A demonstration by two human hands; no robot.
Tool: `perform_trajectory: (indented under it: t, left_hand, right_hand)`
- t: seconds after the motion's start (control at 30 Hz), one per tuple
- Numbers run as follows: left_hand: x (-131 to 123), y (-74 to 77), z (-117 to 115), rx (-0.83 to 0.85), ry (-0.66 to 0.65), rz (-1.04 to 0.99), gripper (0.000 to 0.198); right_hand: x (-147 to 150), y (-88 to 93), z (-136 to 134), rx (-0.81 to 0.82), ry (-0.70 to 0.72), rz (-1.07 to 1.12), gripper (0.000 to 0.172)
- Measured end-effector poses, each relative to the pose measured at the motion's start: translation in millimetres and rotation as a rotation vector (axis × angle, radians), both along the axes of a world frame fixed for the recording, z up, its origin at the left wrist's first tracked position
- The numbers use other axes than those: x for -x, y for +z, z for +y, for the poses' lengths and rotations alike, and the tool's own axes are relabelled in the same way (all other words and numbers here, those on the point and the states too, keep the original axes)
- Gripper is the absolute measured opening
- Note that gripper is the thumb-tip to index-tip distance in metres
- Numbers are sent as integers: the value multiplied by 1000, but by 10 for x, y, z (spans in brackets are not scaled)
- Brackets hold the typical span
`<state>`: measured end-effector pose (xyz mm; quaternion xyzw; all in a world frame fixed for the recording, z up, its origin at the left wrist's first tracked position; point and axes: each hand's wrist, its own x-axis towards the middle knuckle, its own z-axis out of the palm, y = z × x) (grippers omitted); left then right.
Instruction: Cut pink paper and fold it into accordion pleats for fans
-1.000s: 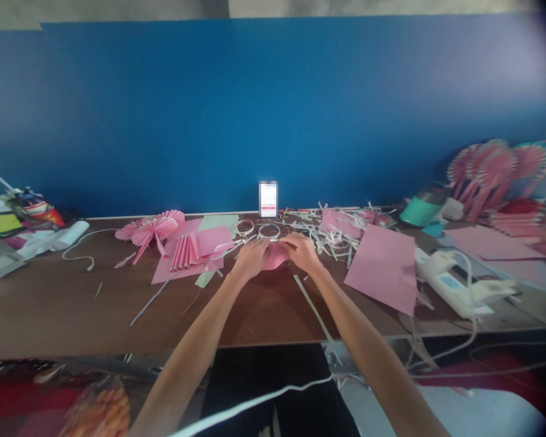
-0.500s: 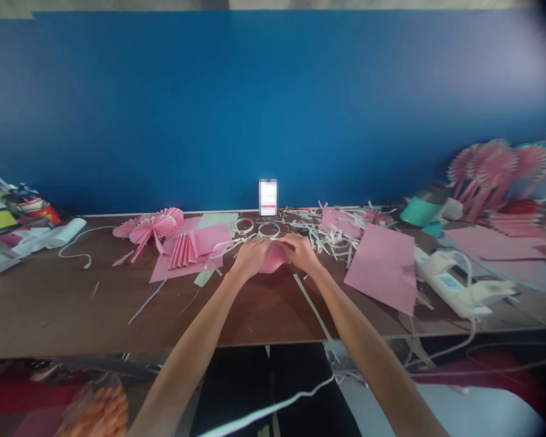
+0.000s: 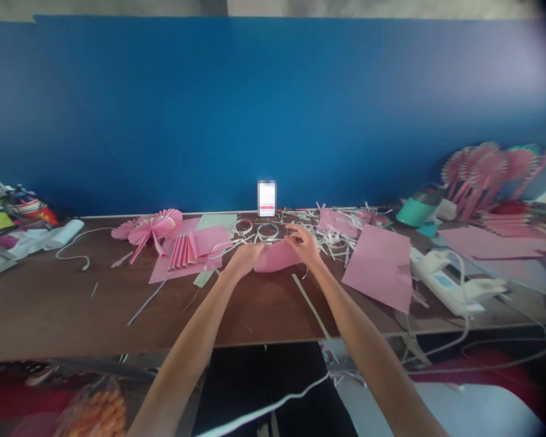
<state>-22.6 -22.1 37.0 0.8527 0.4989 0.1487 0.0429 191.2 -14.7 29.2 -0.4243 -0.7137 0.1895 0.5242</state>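
Note:
A small sheet of pink paper (image 3: 277, 257) is stretched between my hands, a little above the brown table. My left hand (image 3: 246, 260) pinches its left end, fingers closed. At the right end is my right hand (image 3: 306, 244), its thumb side against the paper's upper edge and a forefinger raised off it. A thin pale strip hangs just below that hand. Just beyond the paper lie two rolls of tape, the left roll (image 3: 242, 227) and the right roll (image 3: 268, 231).
Folded pink paper (image 3: 182, 252) and pink paper fans (image 3: 152, 227) lie left. Paper scraps (image 3: 337, 237), a pink sheet (image 3: 380, 264) and a white glue gun or similar corded device (image 3: 450, 282) are right. A lit phone (image 3: 267, 198) leans on the blue wall (image 3: 273, 109).
My hands have moved apart, the left one sliding left and the right one slightly right. More of the pink paper shows between them. My right forefinger has lifted.

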Motion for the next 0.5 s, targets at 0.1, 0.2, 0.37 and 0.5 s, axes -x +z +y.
perform_trajectory:
  t: [0.1, 0.2, 0.37, 0.5]
  left_hand:
    - [8, -23, 5, 31, -30, -79, 41]
    - [27, -27, 2, 75, -57, -183, 39]
    - [24, -37, 5, 43, -66, -355, 36]
    - [-9, -72, 16, -69, -65, -369, 33]
  right_hand:
    - [-20, -20, 28, -15, -24, 1, 32]
    - [-61, -44, 59, -46, -105, -25, 30]
    - [-58, -84, 48, -214, -313, -287, 25]
    - [97, -81, -10, -370, -413, -558, 23]
